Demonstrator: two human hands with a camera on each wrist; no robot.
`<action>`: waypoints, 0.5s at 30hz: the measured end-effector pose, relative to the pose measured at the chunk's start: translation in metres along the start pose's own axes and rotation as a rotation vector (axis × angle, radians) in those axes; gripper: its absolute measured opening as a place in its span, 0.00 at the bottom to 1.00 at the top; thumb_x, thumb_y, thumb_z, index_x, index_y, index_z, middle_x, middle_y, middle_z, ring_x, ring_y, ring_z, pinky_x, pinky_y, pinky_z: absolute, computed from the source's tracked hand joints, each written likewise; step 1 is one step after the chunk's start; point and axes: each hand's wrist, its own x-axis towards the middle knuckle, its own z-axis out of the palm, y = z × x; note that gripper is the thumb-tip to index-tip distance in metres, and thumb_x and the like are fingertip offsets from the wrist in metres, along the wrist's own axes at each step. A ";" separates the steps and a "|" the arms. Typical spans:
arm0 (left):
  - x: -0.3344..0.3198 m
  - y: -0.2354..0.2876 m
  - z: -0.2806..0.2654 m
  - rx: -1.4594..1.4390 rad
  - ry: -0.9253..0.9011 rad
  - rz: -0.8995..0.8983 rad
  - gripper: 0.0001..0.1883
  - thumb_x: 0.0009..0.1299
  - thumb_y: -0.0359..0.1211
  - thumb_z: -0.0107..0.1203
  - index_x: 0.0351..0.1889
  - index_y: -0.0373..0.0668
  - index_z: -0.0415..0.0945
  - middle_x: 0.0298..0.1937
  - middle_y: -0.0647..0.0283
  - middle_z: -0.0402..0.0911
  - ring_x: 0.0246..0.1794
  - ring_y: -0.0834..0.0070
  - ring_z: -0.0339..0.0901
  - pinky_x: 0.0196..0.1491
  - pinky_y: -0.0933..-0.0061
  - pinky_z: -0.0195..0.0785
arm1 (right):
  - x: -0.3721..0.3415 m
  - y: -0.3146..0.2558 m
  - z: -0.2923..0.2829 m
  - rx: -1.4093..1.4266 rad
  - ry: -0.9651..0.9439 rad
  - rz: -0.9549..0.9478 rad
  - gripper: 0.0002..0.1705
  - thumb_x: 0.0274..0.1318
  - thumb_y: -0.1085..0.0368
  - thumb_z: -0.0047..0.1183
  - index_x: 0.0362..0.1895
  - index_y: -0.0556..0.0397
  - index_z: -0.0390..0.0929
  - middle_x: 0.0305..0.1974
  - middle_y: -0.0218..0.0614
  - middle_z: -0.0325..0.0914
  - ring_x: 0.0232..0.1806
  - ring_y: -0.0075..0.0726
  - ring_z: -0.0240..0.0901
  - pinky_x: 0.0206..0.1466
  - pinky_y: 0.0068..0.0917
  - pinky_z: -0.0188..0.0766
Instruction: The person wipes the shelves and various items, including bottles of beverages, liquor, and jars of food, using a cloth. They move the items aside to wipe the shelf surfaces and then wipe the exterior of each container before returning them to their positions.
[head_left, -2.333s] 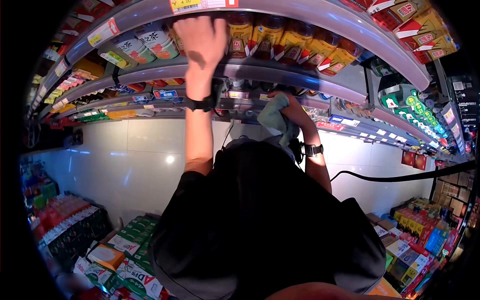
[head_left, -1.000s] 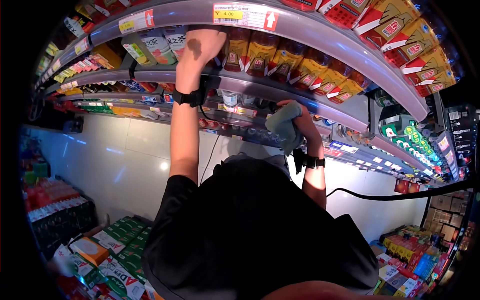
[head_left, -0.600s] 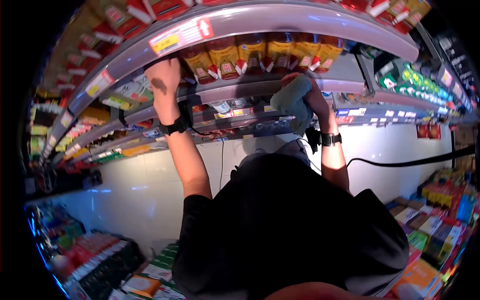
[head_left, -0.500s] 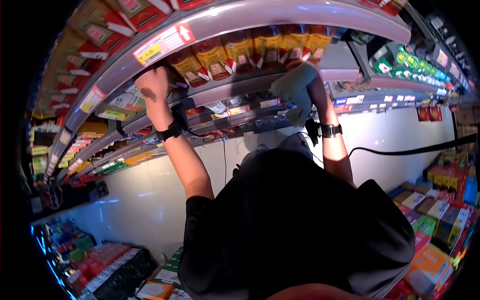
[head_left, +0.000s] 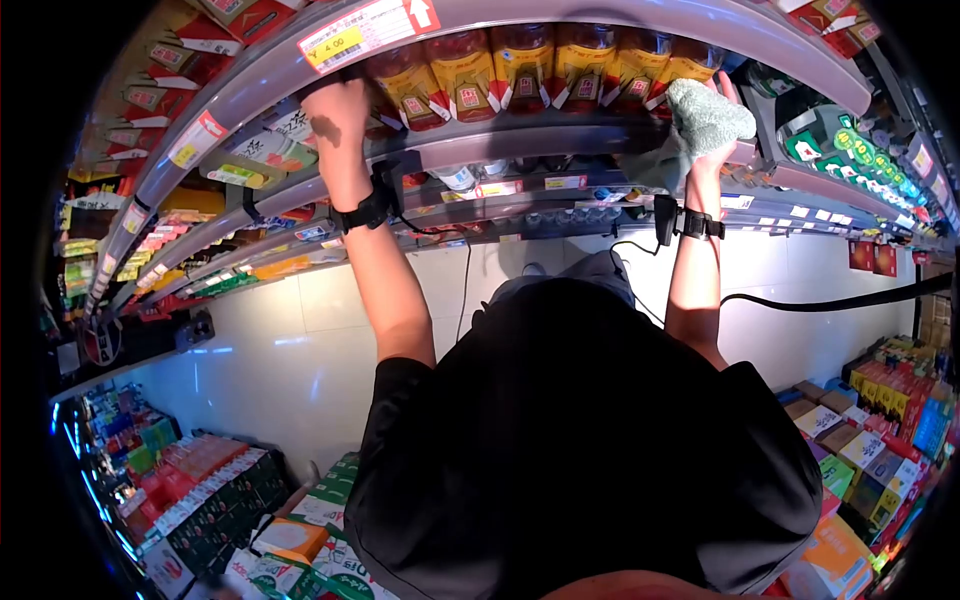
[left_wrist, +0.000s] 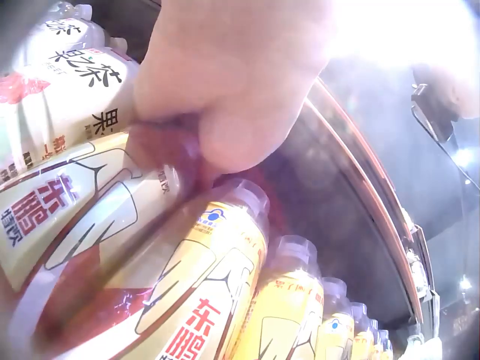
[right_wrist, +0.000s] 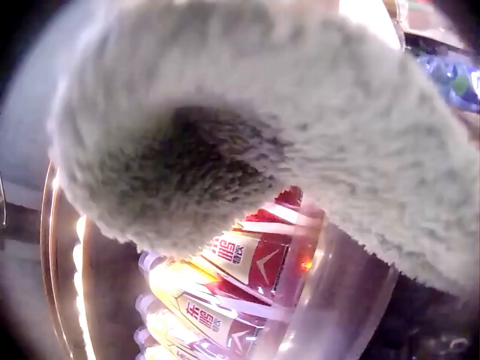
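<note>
In the head view my left hand [head_left: 337, 108] reaches into the shelf at the left end of a row of yellow-labelled drink bottles [head_left: 523, 75]. The left wrist view has its fingers and thumb round the top of one such bottle [left_wrist: 82, 202]; the cap is hidden under the hand. White-labelled tea bottles [left_wrist: 82, 71] stand right beside it. My right hand [head_left: 712, 162] holds a fluffy grey-green cloth [head_left: 708, 115] at the row's right end, by the shelf's front edge. The cloth [right_wrist: 352, 112] fills most of the right wrist view, with yellow-and-red bottle labels behind it.
A curved shelf edge with a price tag [head_left: 370, 32] runs just above the hands. Lower shelves carry more goods. Green-labelled packs [head_left: 850, 145] stand to the right. A black cable [head_left: 830, 303] crosses at right, and stacked cartons [head_left: 330, 545] lie behind on the floor.
The right hand has moved right with the cloth, from low in front of the shelf up to the row's right end. The left hand has shifted left along the shelf as the view turned.
</note>
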 end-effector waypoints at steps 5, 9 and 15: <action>-0.003 0.006 -0.005 0.067 -0.085 -0.044 0.17 0.70 0.34 0.51 0.54 0.42 0.79 0.54 0.44 0.80 0.53 0.40 0.76 0.54 0.50 0.71 | 0.000 0.004 -0.007 -0.013 -0.022 0.047 0.33 0.69 0.64 0.44 0.73 0.65 0.57 0.60 0.59 0.75 0.54 0.48 0.79 0.59 0.39 0.77; -0.003 0.000 -0.006 0.137 -0.178 -0.056 0.17 0.71 0.35 0.50 0.55 0.42 0.78 0.54 0.44 0.80 0.53 0.40 0.76 0.54 0.50 0.71 | 0.002 0.008 -0.012 -0.098 -0.054 0.017 0.32 0.67 0.65 0.46 0.72 0.66 0.60 0.59 0.58 0.76 0.54 0.47 0.80 0.60 0.37 0.77; -0.003 0.008 -0.006 0.032 0.017 0.046 0.15 0.66 0.29 0.51 0.50 0.36 0.78 0.49 0.39 0.80 0.50 0.38 0.75 0.50 0.47 0.72 | 0.006 0.010 -0.021 -0.188 -0.078 0.069 0.28 0.66 0.67 0.48 0.67 0.66 0.68 0.58 0.52 0.78 0.53 0.41 0.80 0.58 0.33 0.77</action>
